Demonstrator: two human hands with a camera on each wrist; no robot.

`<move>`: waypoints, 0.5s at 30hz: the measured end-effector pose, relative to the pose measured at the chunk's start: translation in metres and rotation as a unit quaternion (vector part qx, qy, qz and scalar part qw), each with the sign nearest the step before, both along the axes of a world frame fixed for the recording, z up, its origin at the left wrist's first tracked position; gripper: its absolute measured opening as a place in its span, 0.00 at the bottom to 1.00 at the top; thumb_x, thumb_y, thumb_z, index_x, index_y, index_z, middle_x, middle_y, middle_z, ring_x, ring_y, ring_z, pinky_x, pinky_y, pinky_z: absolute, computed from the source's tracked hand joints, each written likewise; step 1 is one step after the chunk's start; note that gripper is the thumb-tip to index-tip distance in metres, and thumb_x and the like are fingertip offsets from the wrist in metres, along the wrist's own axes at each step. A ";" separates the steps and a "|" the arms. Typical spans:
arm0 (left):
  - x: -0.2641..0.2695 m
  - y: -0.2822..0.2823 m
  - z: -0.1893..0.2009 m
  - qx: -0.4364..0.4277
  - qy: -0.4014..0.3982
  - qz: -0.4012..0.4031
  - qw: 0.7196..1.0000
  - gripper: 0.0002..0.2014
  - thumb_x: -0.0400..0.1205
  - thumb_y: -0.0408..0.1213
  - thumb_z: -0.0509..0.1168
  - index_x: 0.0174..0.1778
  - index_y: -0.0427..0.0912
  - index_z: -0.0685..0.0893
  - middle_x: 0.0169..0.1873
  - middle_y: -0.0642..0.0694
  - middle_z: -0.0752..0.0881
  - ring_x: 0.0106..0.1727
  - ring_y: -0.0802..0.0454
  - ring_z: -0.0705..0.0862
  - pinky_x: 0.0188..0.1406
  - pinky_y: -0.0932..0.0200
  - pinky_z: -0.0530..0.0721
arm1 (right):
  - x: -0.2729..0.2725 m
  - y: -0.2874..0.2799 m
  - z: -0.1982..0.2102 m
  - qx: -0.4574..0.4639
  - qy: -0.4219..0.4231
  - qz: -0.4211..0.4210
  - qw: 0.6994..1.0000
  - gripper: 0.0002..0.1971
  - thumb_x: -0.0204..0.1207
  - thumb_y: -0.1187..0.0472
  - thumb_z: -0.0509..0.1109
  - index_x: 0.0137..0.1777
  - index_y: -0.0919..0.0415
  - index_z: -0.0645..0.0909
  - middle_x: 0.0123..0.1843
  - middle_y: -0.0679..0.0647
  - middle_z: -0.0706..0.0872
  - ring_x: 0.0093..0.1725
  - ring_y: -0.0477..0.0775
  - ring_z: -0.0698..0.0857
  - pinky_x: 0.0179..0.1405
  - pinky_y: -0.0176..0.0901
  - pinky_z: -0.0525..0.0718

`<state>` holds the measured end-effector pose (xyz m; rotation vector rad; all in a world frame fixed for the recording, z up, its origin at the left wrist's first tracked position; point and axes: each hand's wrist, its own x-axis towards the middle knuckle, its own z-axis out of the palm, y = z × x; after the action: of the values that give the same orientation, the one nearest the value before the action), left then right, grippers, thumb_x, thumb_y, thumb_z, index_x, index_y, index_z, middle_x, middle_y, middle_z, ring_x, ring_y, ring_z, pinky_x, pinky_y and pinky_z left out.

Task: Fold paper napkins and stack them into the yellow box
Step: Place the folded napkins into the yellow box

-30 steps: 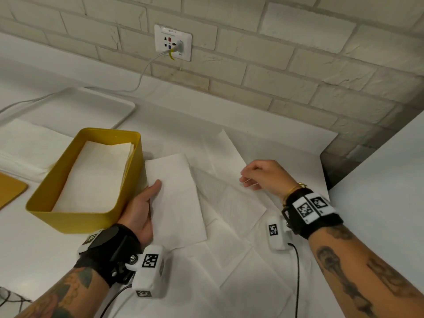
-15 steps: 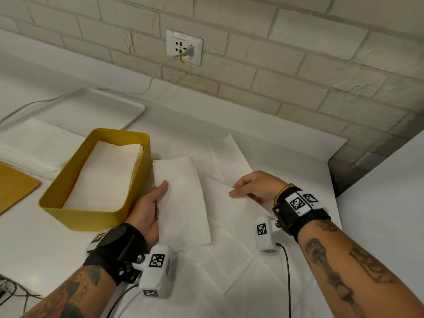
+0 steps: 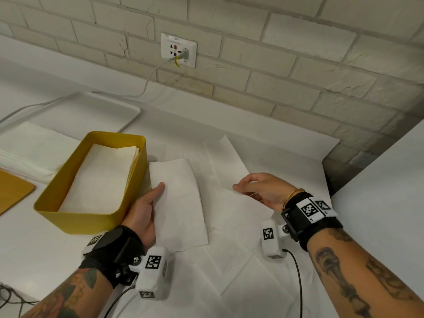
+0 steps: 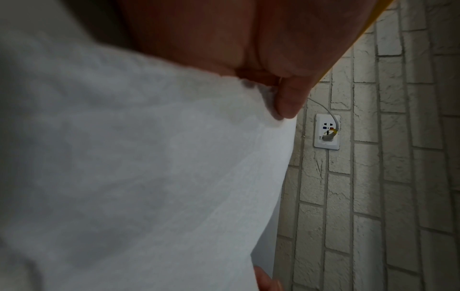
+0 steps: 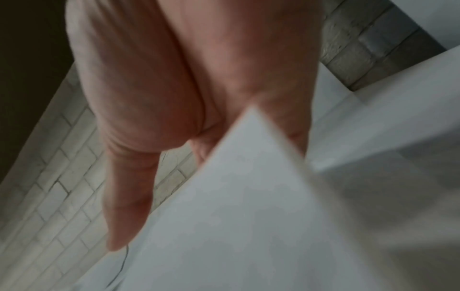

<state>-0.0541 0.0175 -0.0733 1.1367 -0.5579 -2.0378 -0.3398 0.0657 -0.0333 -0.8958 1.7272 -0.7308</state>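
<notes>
The yellow box [image 3: 91, 221] stands at the left with folded napkins [image 3: 101, 175] lying flat inside. Just right of it my left hand [image 3: 146, 210] grips the left edge of a folded white napkin [image 3: 181, 203], thumb on top. The left wrist view shows that thumb [image 4: 291, 98] pressing the napkin [image 4: 149, 177], with fingers shadowed beneath it. My right hand [image 3: 259, 189] pinches the edge of an unfolded napkin [image 3: 231, 212] and holds it slightly off the table. A raised corner of this napkin [image 5: 236, 216] shows between the fingers [image 5: 129, 196] in the right wrist view.
Several loose napkins [image 3: 252, 283] overlap on the white table near me. A pile of napkins [image 3: 29, 150] and a yellow lid [image 3: 11, 191] lie left of the box, a white tray [image 3: 68, 111] behind it. A socket [image 3: 178, 50] with a cable is on the brick wall. A white block [image 3: 390, 180] rises at the right.
My right hand has drawn the unfolded napkin's edge leftward, closer to the folded one. My left hand has kept its hold beside the box.
</notes>
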 end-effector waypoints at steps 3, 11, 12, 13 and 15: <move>0.000 0.000 -0.001 0.001 0.004 0.000 1.000 0.17 0.87 0.46 0.65 0.66 0.40 0.87 0.57 0.38 0.92 0.61 0.39 0.90 0.62 0.40 0.85 | 0.007 -0.003 -0.009 0.011 0.049 0.031 0.998 0.11 0.69 0.50 0.85 0.46 0.56 0.92 0.49 0.54 0.94 0.54 0.54 0.90 0.65 0.49 0.83; -0.001 0.001 0.003 0.012 0.004 -0.008 1.000 0.18 0.87 0.45 0.66 0.69 0.39 0.86 0.58 0.38 0.92 0.61 0.39 0.90 0.56 0.43 0.87 | 0.016 -0.015 0.035 -0.153 0.008 -0.031 0.988 0.04 0.76 0.61 0.80 0.46 0.54 0.88 0.45 0.56 0.91 0.39 0.52 0.88 0.41 0.44 0.87; -0.001 0.000 0.003 0.009 0.002 -0.008 1.000 0.18 0.87 0.44 0.65 0.69 0.40 0.85 0.58 0.38 0.92 0.60 0.39 0.91 0.56 0.43 0.87 | 0.025 -0.015 0.047 -0.198 -0.076 -0.052 0.976 0.04 0.79 0.65 0.76 0.50 0.57 0.86 0.44 0.56 0.91 0.37 0.51 0.89 0.37 0.42 0.88; -0.001 0.000 0.003 0.006 0.001 -0.007 1.000 0.17 0.88 0.44 0.65 0.70 0.40 0.85 0.57 0.39 0.92 0.58 0.40 0.91 0.55 0.44 0.87 | 0.033 -0.016 0.058 -0.240 -0.157 -0.064 0.956 0.06 0.80 0.68 0.73 0.54 0.59 0.85 0.46 0.56 0.92 0.38 0.51 0.90 0.37 0.42 0.90; 0.000 0.001 0.002 0.000 -0.002 -0.007 1.000 0.17 0.88 0.43 0.65 0.70 0.41 0.85 0.56 0.39 0.93 0.57 0.40 0.91 0.56 0.43 0.87 | 0.051 -0.018 0.067 -0.279 -0.263 -0.077 0.920 0.10 0.80 0.69 0.70 0.59 0.61 0.83 0.49 0.57 0.92 0.42 0.50 0.91 0.41 0.43 0.91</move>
<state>-0.0546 0.0182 -0.0713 1.1402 -0.5700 -2.0468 -0.2886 0.0472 0.0342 -0.8331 1.1229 -1.4701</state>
